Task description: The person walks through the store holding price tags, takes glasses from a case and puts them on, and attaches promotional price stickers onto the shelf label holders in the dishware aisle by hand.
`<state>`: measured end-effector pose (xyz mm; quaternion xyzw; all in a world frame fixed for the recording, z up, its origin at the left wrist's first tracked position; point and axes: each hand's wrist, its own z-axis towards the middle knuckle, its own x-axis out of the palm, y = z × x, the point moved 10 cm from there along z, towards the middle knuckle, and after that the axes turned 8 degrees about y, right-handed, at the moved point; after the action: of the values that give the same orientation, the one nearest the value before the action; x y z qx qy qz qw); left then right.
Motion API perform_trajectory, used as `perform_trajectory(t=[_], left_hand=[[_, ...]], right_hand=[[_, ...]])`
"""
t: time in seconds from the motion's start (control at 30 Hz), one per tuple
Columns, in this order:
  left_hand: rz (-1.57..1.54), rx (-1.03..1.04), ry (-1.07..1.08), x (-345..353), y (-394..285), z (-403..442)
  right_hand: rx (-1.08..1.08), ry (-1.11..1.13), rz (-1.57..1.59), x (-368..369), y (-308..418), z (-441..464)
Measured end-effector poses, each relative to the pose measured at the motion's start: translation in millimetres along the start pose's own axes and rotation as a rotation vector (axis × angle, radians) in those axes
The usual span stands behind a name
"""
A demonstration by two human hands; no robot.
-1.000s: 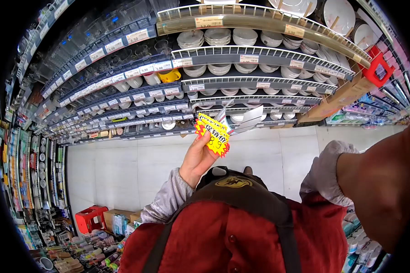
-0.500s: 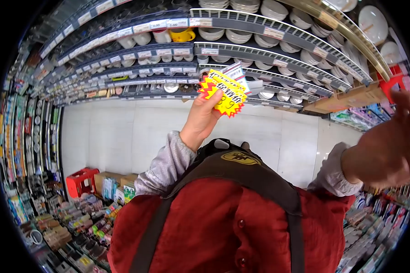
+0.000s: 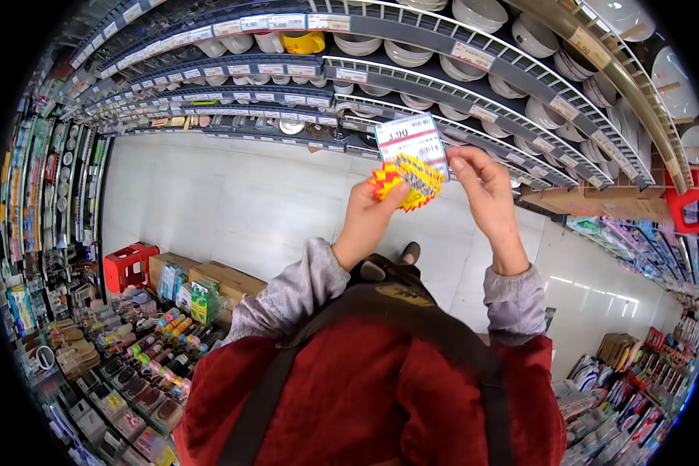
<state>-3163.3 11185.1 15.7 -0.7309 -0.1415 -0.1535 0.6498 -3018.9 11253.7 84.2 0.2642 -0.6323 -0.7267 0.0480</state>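
Left hand (image 3: 367, 217) closed, gripping yellow-and-red promotional price cards (image 3: 421, 175); 1 white printed price label (image 3: 410, 132) projects above them. Right hand (image 3: 489, 198): fingers bent at the label's right edge; whether they grip cannot be told. On the floor (image 3: 202, 202), left: cardboard box (image 3: 239, 279), green package (image 3: 204, 301) just beside, 1 red plastic stool (image 3: 130, 266) near. Beyond, wire-fronted shelves (image 3: 520, 84) carry stacked white bowls (image 3: 408, 53); adjacent, 1 yellow mug (image 3: 303, 42), contents not visible. Cards and label obstruct part of the shelves.
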Motion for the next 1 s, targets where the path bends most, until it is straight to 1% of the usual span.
perform_trajectory(t=[0.03,0.1,0.13,0.17,0.23,0.27,0.3,0.37,0.4,0.47,0.5,0.57,0.7,0.73,0.77,0.8,0.87,0.9,1.0], left_hand=[[-0.003,0.001,-0.011,7.0,6.5,4.5],[0.079,0.093,0.087,34.4,12.2,11.4],[0.1,0.138,0.115,44.0,17.9,17.1],[0.095,0.13,0.099,47.2,26.8,23.3],[0.105,-0.028,0.136,56.0,52.3,32.1],[0.098,-0.076,0.127,51.8,72.7,37.6],[0.095,-0.077,0.113,50.1,83.3,44.6],[-0.09,-0.16,0.031,39.5,114.2,53.5],[-0.093,-0.165,0.019,34.8,124.5,60.5],[-0.403,-0.294,-0.109,17.5,162.5,70.1],[-0.401,-0.291,-0.112,7.5,176.1,81.0],[-0.564,-0.268,-0.146,-14.4,207.3,98.3],[-0.552,-0.215,-0.185,-66.6,257.3,128.8],[-0.531,-0.202,-0.215,-84.0,273.3,133.6],[-0.526,-0.181,-0.2,-96.8,284.8,139.9],[-0.485,-0.171,-0.209,-112.6,297.5,143.4],[-0.395,-0.16,-0.244,-144.6,325.5,150.8],[-0.387,-0.135,-0.234,-157.7,337.1,156.6],[-0.266,0.04,-0.148,-189.2,354.0,172.8]], right_hand=[[0.001,0.011,0.001,-7.4,-11.8,1.5],[0.127,0.027,0.233,-17.0,-45.0,0.5],[0.139,0.083,0.328,-17.0,-46.5,2.3],[0.152,0.097,0.33,-21.8,-60.1,3.5],[0.186,0.086,0.442,-29.0,-90.4,4.3],[0.193,0.098,0.443,-30.7,-102.5,6.3],[0.209,0.094,0.449,-32.6,-116.5,7.9],[0.239,0.1,0.462,-29.6,-147.6,13.1],[0.256,0.081,0.473,-27.6,-166.6,17.2],[0.276,0.068,0.487,-16.5,-199.9,26.5],[0.265,0.061,0.496,-8.8,-214.0,35.4],[0.252,0.056,0.507,8.4,-246.4,53.0],[0.167,0.078,0.508,44.3,-304.5,88.3],[0.158,0.107,0.499,55.6,-320.2,95.0],[0.144,0.135,0.488,65.8,-334.4,102.0],[0.151,0.164,0.479,77.0,-349.5,108.1],[0.093,0.183,0.505,97.6,-370.6,122.2],[0.06,0.204,0.537,108.3,-381.3,127.5],[-0.042,0.243,0.516,130.2,-413.9,144.0]])
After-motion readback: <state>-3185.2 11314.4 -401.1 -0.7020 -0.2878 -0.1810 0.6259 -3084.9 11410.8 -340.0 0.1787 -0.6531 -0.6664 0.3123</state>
